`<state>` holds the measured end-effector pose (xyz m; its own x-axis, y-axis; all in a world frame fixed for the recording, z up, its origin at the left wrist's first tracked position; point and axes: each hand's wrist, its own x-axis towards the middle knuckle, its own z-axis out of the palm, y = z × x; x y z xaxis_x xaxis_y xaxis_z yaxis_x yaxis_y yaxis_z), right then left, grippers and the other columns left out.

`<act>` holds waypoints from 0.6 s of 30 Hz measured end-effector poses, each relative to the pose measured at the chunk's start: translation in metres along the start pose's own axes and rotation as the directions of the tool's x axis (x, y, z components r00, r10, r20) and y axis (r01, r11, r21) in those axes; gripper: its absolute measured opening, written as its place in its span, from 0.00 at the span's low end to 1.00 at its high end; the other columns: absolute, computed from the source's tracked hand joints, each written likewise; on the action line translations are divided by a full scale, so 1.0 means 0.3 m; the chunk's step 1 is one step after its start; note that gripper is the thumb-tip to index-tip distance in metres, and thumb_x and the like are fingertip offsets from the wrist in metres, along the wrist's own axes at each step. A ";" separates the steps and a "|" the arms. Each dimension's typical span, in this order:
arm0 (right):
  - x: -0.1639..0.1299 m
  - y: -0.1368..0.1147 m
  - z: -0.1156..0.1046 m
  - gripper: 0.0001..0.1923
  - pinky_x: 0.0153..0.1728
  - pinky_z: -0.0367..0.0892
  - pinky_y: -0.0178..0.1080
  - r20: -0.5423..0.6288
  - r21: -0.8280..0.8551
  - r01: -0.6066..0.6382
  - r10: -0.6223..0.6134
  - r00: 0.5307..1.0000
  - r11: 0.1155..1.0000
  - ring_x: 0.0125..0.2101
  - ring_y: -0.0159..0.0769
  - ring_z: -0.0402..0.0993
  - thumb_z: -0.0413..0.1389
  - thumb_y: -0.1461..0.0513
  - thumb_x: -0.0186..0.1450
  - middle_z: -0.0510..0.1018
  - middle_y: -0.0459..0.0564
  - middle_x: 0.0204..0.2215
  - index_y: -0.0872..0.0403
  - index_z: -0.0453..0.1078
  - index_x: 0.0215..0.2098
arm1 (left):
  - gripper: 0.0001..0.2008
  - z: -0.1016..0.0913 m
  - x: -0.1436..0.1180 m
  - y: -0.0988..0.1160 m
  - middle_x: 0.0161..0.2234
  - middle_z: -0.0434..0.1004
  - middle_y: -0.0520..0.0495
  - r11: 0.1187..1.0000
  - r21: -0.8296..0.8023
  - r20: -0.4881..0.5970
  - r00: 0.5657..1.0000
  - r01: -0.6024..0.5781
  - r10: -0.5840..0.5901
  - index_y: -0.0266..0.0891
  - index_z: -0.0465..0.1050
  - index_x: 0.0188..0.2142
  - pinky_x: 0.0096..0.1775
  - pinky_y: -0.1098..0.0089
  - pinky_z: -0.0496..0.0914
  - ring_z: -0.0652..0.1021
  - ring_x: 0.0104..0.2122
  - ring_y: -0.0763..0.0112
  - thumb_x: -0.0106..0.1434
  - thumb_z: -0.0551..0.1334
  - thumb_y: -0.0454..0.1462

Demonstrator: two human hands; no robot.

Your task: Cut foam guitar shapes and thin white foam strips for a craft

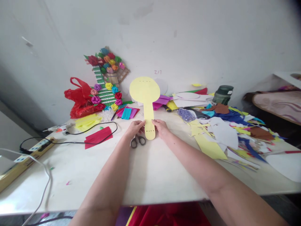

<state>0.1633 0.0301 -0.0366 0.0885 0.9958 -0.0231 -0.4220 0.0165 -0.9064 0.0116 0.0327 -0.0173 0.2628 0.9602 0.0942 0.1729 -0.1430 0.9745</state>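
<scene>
Upright above the table is a yellow paper cutout (148,110) with a broad rounded head and a long strip below it. Small dark dots run in a row near its top and another near its rounded lower end. My left hand (136,128) pinches the strip's left edge, and my right hand (161,126) pinches its right edge at about the same height. Black-handled scissors (138,142) lie on the table just under my left hand, their blades hidden from view.
A red paper sheet (98,138), a black cable (77,142) and a power strip (35,150) lie to the left. Behind stand a paper-flower decoration (107,94) and a red plastic bag (81,99). Paper scraps (223,133) and a dark bottle (223,95) occupy the right.
</scene>
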 end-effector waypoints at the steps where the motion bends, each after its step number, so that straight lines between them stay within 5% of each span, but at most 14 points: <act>1: 0.001 -0.001 -0.001 0.06 0.24 0.65 0.34 0.000 -0.002 0.001 -0.001 1.000 1.000 0.19 0.30 0.69 0.59 0.62 0.50 0.75 0.45 0.19 0.56 0.70 0.25 | 0.21 0.000 0.002 0.001 0.19 0.72 0.46 1.000 -0.014 -0.014 1.000 -0.007 0.007 0.35 0.70 0.23 0.18 0.76 0.62 0.72 0.17 0.74 0.51 0.61 0.53; 11: -0.005 -0.018 -0.004 0.05 0.25 0.65 0.35 -0.020 -0.016 -0.010 0.010 1.000 1.000 0.21 0.32 0.71 0.58 0.63 0.51 0.76 0.46 0.20 0.56 0.70 0.26 | 0.12 -0.026 0.000 0.006 0.25 0.76 0.42 0.985 -0.171 0.093 0.996 -0.001 0.017 0.33 0.73 0.28 0.25 0.73 0.67 0.76 0.24 0.69 0.49 0.65 0.42; 18: 0.010 -0.020 -0.015 0.05 0.25 0.65 0.35 -0.050 -0.018 0.010 -0.011 0.999 1.000 0.21 0.32 0.71 0.59 0.62 0.51 0.76 0.45 0.20 0.56 0.70 0.25 | 0.07 -0.033 -0.015 0.037 0.23 0.76 0.42 0.997 0.074 0.117 0.993 0.020 -0.029 0.35 0.76 0.26 0.21 0.74 0.65 0.75 0.24 0.68 0.46 0.64 0.36</act>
<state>0.1701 0.0327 -0.0333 0.1377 0.9899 -0.0340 -0.4044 0.0249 -0.9142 0.0028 0.0292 -0.0048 0.3670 0.9293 0.0418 0.2482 -0.1412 0.9584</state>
